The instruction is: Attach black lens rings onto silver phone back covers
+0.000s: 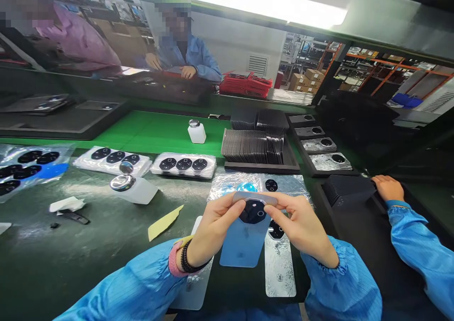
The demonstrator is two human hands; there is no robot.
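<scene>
A blue phone back cover [244, 245] with a round black camera lens panel [253, 211] hangs tilted between my two hands. My left hand [217, 224] pinches its upper left edge, the thumb beside the lens panel. On the opposite side my right hand [301, 224] grips the upper right edge, its thumb on the panel's rim. Beneath and to the right lies a silvery back cover [280, 269] with its own black lens panel, partly hidden by my right hand. Another pale cover [195, 288] lies under my left forearm.
Ahead are a foam tray [262, 166] of stacked covers and packs of lens panels [184, 165]. Two pump bottles [136, 188] [197, 133], yellow paper [165, 224] and a black clip-like tool [74, 215] lie leftward. A co-worker's hand [389, 187] touches a dark stack at right.
</scene>
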